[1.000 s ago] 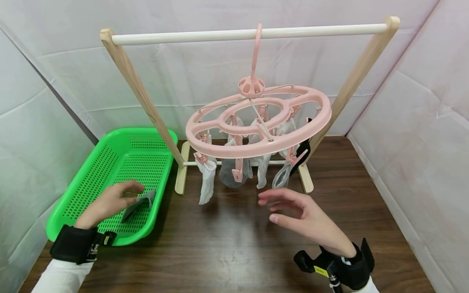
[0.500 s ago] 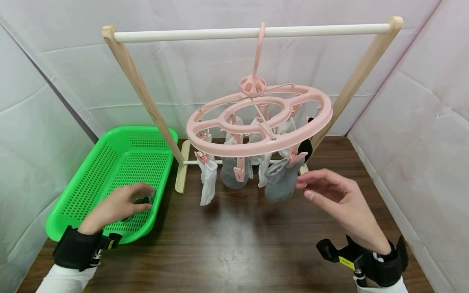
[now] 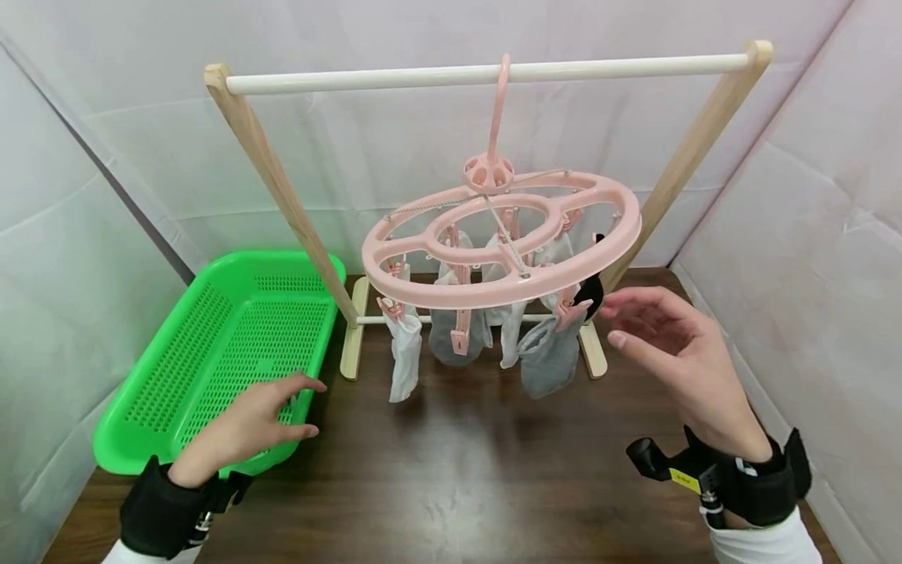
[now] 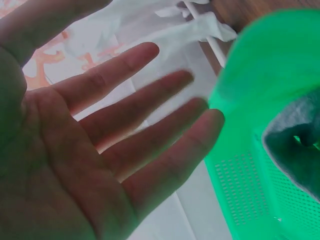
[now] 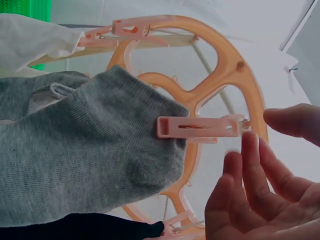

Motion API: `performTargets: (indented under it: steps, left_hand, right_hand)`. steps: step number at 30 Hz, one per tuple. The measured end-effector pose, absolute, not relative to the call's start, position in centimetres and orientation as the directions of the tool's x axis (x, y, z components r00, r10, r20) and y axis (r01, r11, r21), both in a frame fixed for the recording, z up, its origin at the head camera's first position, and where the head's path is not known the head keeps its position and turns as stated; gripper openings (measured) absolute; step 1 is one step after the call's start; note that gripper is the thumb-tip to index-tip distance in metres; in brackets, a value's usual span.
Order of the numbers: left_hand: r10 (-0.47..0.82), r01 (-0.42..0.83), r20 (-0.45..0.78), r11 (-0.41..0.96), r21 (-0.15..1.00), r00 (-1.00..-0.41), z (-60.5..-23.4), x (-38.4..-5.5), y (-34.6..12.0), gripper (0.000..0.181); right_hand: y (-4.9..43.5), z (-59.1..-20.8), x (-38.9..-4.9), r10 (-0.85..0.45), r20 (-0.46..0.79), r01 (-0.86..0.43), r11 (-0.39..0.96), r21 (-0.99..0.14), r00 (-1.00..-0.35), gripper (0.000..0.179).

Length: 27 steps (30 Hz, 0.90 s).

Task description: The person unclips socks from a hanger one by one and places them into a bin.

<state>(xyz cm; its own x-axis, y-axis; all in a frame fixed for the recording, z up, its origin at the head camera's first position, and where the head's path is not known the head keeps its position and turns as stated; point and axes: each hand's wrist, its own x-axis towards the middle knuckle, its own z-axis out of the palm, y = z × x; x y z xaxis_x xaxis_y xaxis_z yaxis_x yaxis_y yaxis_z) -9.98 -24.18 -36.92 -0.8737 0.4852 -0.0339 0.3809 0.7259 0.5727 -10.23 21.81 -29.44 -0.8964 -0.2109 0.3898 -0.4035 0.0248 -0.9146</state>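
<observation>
My left hand point(image 3: 250, 427) is over the front right rim of the green basket point(image 3: 176, 345), fingers apart and holding nothing. In the left wrist view a grey sock point(image 4: 295, 135) lies in that basket; from the head it is mostly hidden behind the hand. My right hand point(image 3: 680, 360), fingers loosely bent around nothing, hovers right of the pink clip hanger point(image 3: 486, 294). Closest to it hang a grey sock point(image 3: 551, 364) and a black sock point(image 3: 590, 294). A pink clip point(image 5: 200, 127) pinches the grey sock near its edge, with my fingertips close to the clip's far end.
The hanger hooks onto a white rod point(image 3: 366, 81) between wooden legs point(image 3: 278, 188). Other clips carry a white sock point(image 3: 405, 360), another grey sock point(image 3: 451, 337) and more pale socks. White cloth walls point(image 3: 796, 258) surround the brown tabletop point(image 3: 451, 486).
My right hand has moved right, from in front of the grey sock to beside it, and the sock has turned. The left hand has shifted right and lifted off the sock in the basket.
</observation>
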Motion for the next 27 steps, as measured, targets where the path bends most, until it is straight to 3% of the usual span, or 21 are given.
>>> performTargets:
  steps: [10,19,27]
  left_hand:
    - [0.548,0.472,0.013,0.708,0.525,-0.836,-37.0,-9.6,-22.4,0.054]
    - [0.608,0.492,-0.012,0.654,0.575,-0.794,-37.3,-9.1,-21.0,0.057]
    - [0.639,0.530,0.002,0.636,0.561,-0.769,-38.4,-8.4,-20.0,0.056]
  right_hand:
    - [21.5,-29.6,-12.7,-0.249,0.299,-0.330,0.094,-0.939,-0.921,0.042]
    - [20.7,-29.9,-14.5,-0.359,0.250,-0.322,0.155,-0.934,-0.899,0.052]
    - [19.9,-30.3,-14.9,-0.415,0.292,-0.362,0.101,-0.927,-0.862,0.041]
